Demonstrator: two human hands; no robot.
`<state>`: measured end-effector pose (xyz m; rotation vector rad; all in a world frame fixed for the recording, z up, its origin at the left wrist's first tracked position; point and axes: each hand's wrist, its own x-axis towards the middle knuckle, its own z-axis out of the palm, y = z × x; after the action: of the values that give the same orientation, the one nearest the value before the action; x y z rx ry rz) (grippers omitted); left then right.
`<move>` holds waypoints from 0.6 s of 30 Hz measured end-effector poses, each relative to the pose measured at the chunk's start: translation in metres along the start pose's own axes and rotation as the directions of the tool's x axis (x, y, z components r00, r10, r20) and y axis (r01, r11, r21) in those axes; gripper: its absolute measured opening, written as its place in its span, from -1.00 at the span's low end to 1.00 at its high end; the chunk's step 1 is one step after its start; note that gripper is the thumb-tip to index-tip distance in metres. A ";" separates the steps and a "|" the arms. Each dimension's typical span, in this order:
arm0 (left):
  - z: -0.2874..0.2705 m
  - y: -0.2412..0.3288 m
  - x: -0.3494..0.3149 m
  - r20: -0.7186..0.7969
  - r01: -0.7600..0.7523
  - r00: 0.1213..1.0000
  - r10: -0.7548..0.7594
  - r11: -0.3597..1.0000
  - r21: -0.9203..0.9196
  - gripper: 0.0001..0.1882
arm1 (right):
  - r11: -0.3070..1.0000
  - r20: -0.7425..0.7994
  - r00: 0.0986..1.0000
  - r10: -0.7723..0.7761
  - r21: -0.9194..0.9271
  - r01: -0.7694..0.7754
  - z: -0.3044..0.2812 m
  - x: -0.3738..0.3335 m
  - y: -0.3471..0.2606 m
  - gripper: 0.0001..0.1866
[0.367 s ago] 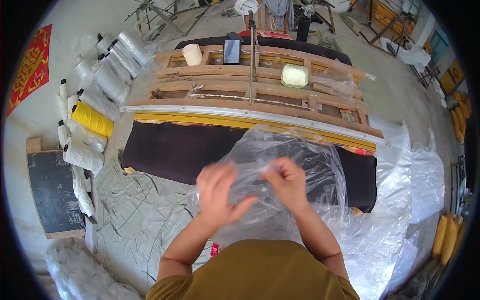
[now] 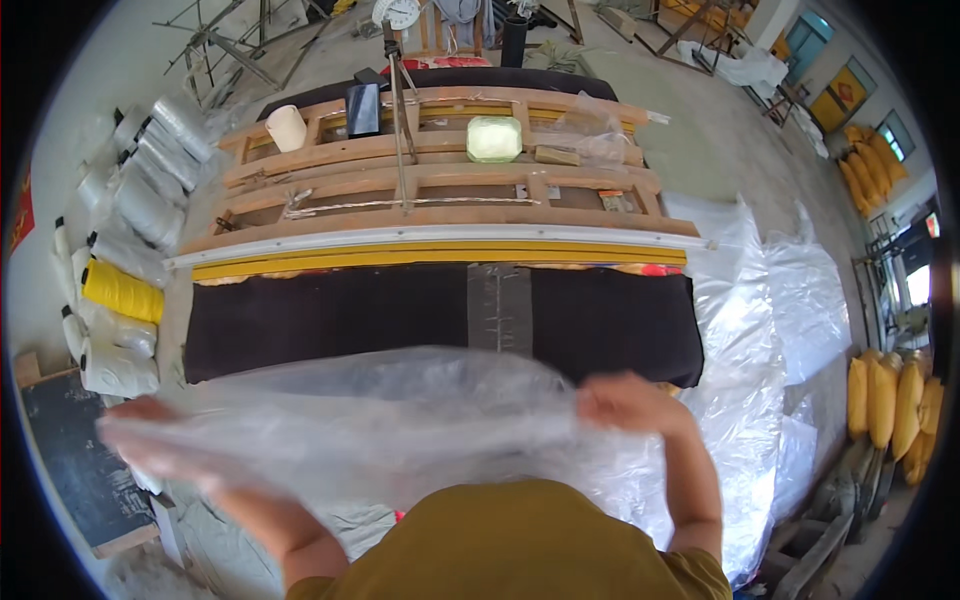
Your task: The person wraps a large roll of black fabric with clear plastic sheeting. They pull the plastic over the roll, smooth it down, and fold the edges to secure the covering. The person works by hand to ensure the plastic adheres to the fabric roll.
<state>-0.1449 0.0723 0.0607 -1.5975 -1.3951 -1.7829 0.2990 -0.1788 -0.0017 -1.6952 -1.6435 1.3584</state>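
plastic film point(image 2: 400, 420), clear, thin and blurred, is stretched out between two bare hands, above the near edge of a long black padded cloth point(image 2: 320, 315). at its one end the film is met by the left hand point(image 2: 150, 435), which is held far out to the side; it is too blurred, and partly veiled by the film, so whether its fingers are spread or pinched cannot be told. at the other end the film's edge is gripped by the right hand point(image 2: 625, 402), whose fingers are curled in, near the right part of the cloth. an olive-brown shirt point(image 2: 510, 545) is seen at the lower edge, between the two forearms.

the black cloth is crossed by a greyish translucent strip point(image 2: 500, 310) right of its middle. along its far side, slim yellow bars point(image 2: 440, 259) are laid, with a long silvery metal rail point(image 2: 440, 234) just beyond them. farther off, a slatted wooden frame point(image 2: 450, 213) is seen, on which a pale green tub with cut corners point(image 2: 494, 139), a cream-coloured roll point(image 2: 286, 128) and a black upright box-like object point(image 2: 363, 110) are placed. to the left, a bright yellow spool point(image 2: 122, 290) is stacked among white ones; to the right, the floor is covered by shiny clear sheeting point(image 2: 740, 330).
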 end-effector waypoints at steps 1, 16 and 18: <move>-0.003 -0.032 0.027 -0.017 0.133 0.989 -0.149 0.920 -0.368 -0.74 | 0.995 0.222 0.975 0.011 -0.102 0.012 -0.018 -0.044 -0.032 -0.83; 0.079 -0.167 -0.164 0.873 0.986 -0.016 -0.488 0.139 0.096 -0.70 | 0.553 -0.862 0.507 0.016 -0.415 -0.722 0.001 -0.047 0.133 -0.44; 0.047 -0.136 -0.139 0.775 -0.310 0.611 0.163 0.950 0.045 -0.73 | 0.476 -0.842 0.515 -0.159 -0.522 -0.707 0.037 -0.067 0.132 -0.49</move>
<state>-0.1877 0.1257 -0.1270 -2.4433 -1.4867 -0.7692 0.3477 -0.2814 -0.1037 -2.6850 -1.3906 -0.5016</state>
